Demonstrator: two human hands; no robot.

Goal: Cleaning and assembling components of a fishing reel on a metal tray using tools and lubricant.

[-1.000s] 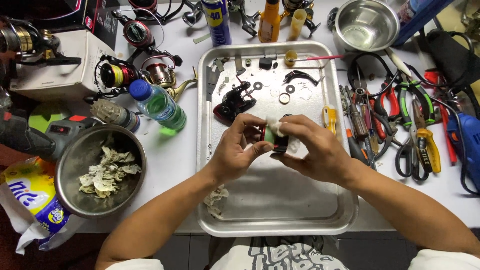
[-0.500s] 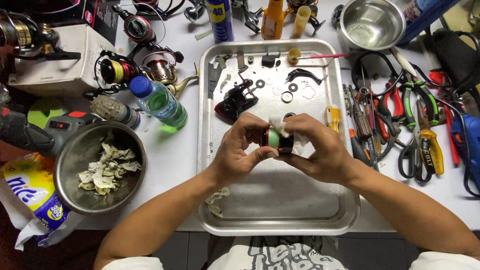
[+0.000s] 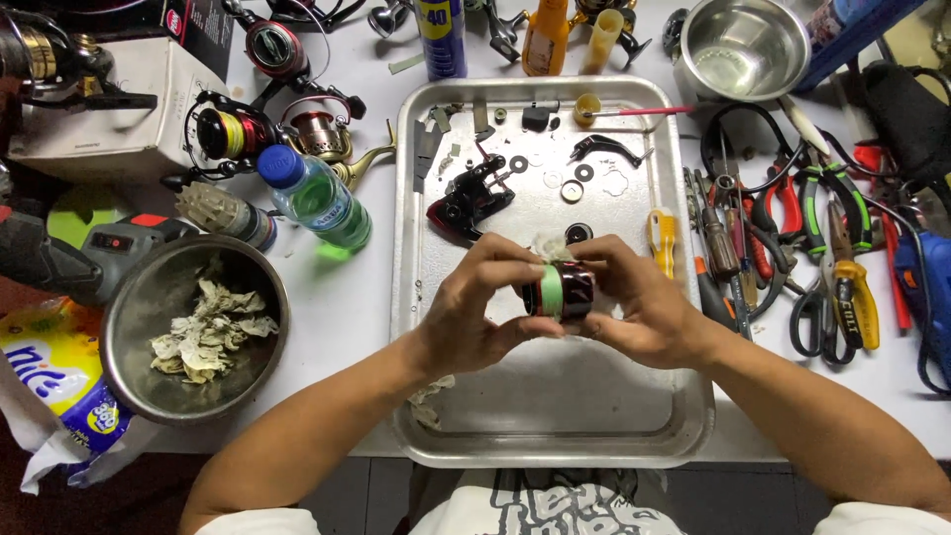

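Note:
Both hands meet over the middle of a metal tray (image 3: 594, 426). Between them sits a dark fishing-reel spool (image 3: 563, 290) wound with green line, with a bit of white tissue (image 3: 548, 248) tucked against its top. My left hand (image 3: 475, 307) grips the spool's left side with thumb and fingers. The right side of the spool is cupped by my right hand (image 3: 634, 302). Behind the hands, a black and red reel body (image 3: 466, 198) lies on the tray among washers, rings and other small parts (image 3: 575, 183).
Left of the tray stand a steel bowl of used tissue (image 3: 193, 327), a green-tinted water bottle (image 3: 317, 198), other reels (image 3: 238, 129) and a white box. Pliers, scissors and screwdrivers (image 3: 812, 258) crowd the right side. An empty steel bowl (image 3: 743, 45) and spray cans sit at the back.
The spool has turned in my hands so its green line band now faces up, and the hands have shifted slightly toward me. The tissue stays pressed at the spool's top.

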